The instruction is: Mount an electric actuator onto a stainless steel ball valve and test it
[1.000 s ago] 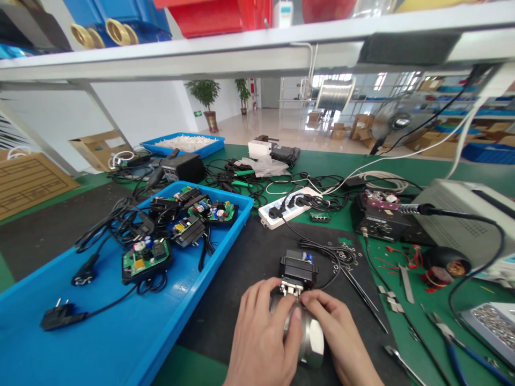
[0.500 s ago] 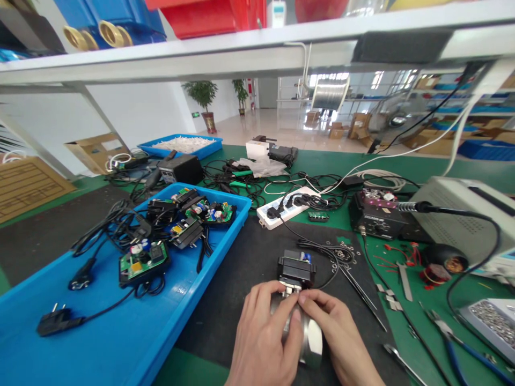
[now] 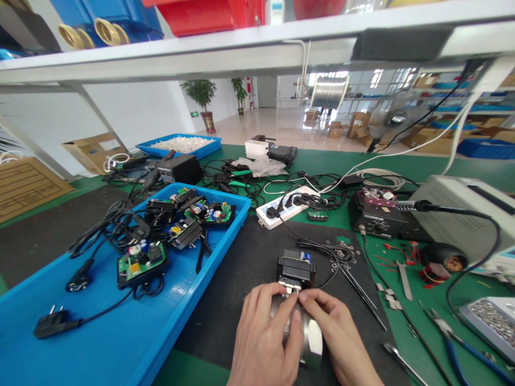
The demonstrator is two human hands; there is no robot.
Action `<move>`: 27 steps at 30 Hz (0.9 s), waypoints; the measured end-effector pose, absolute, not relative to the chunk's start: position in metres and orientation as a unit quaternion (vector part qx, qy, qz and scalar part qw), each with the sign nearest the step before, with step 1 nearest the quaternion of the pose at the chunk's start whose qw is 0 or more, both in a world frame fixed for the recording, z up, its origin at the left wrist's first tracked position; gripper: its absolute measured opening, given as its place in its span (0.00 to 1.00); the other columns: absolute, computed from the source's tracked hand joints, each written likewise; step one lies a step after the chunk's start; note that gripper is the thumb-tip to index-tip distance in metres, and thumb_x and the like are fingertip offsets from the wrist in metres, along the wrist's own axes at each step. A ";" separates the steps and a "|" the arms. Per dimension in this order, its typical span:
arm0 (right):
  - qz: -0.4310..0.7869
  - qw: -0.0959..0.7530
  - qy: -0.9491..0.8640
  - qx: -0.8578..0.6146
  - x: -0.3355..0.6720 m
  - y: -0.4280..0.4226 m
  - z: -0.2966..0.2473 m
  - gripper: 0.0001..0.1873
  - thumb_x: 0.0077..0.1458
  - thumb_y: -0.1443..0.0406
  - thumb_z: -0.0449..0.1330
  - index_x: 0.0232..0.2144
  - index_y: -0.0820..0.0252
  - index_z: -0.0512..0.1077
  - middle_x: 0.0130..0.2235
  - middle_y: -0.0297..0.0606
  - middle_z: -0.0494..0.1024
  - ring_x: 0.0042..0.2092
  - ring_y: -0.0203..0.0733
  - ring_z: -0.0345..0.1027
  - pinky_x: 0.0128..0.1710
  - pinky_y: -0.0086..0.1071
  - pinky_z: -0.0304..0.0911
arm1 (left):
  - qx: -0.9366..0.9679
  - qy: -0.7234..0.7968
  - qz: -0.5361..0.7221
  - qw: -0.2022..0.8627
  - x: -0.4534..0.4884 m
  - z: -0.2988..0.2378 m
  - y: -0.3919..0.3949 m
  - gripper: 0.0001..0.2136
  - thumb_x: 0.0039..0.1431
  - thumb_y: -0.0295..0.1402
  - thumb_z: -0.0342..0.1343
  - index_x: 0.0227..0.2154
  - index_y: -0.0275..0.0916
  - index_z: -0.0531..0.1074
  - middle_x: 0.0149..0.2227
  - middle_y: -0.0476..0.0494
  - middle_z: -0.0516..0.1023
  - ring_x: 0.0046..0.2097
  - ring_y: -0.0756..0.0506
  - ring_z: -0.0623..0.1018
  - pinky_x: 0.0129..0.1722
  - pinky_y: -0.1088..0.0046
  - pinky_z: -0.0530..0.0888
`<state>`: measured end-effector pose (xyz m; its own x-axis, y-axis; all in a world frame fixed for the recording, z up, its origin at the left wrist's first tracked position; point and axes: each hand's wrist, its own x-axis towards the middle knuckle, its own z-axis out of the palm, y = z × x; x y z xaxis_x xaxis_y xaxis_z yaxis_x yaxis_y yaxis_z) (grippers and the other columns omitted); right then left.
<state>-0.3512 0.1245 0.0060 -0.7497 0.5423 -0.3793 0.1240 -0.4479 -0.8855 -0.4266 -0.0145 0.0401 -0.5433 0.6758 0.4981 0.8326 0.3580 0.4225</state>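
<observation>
A black-cased circuit module (image 3: 295, 271), blue parts showing at its top, stands on the dark mat with small metal pieces at its near end. My left hand (image 3: 265, 335) is closed around that near end, its fingertips at the metal pieces. From the other side my right hand (image 3: 336, 327) pinches at the same spot; its thumb and finger hide whatever is between them. Under both hands lies a round silvery metal body (image 3: 311, 343) with a pale flat side, partly covered by the fingers. A black cable (image 3: 328, 279) runs off the module's right side.
A blue tray (image 3: 205, 289) with several circuit modules and plugs fills the left. Behind is a white power strip (image 3: 285, 209). Tweezers (image 3: 364, 295), pliers (image 3: 444, 329), a soldering station (image 3: 374, 217) and a box of small metal parts (image 3: 493, 324) lie right. A shelf (image 3: 241, 53) crosses overhead.
Both hands stay nearly still at the module's near end, with only slight finger movement. The view has shifted a little.
</observation>
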 end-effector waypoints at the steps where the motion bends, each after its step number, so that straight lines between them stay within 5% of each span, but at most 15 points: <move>1: 0.786 0.133 -0.508 -0.327 -0.351 0.124 0.006 0.27 0.42 0.45 0.78 0.33 0.61 0.84 0.34 0.40 0.83 0.34 0.41 0.69 0.34 0.30 0.62 | -0.464 -0.814 -0.327 0.121 -0.427 0.040 -0.014 0.15 0.69 0.29 0.53 0.54 0.42 0.79 0.50 0.35 0.77 0.50 0.38 0.78 0.46 0.57 0.81; 27: 0.801 0.137 -0.484 -0.325 -0.351 0.123 0.007 0.26 0.42 0.46 0.79 0.34 0.61 0.84 0.34 0.41 0.84 0.33 0.41 0.70 0.31 0.29 0.63 | -0.457 -0.817 -0.342 0.086 -0.424 0.043 -0.015 0.16 0.70 0.28 0.53 0.55 0.43 0.78 0.49 0.38 0.78 0.49 0.39 0.77 0.48 0.57 0.77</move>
<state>-0.3515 0.1226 0.0067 -0.7507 0.5344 -0.3883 0.0949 -0.4945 -0.8640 -0.4235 -0.0149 0.0434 -0.5679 0.6872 0.4531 0.8052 0.3495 0.4791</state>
